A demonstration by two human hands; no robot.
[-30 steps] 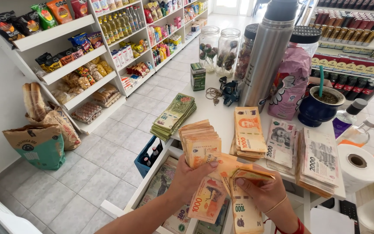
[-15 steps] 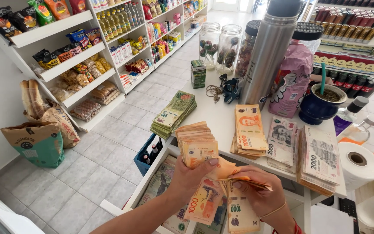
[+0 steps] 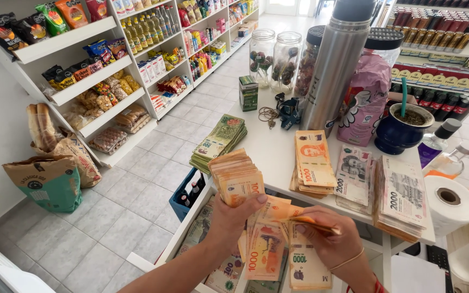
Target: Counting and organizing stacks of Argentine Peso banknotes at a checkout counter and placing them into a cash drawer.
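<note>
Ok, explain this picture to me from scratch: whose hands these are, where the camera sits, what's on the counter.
There is no machine here. One camera, worn on a person's head, looks down at their own two bare hands. The left hand and right hand hold a fanned bundle of orange banknotes between them. On the white counter lie more sorted stacks of banknotes, a steel flask, a pink bag, a blue cup with a straw and glass jars. Shop shelves stand to the left.
</note>
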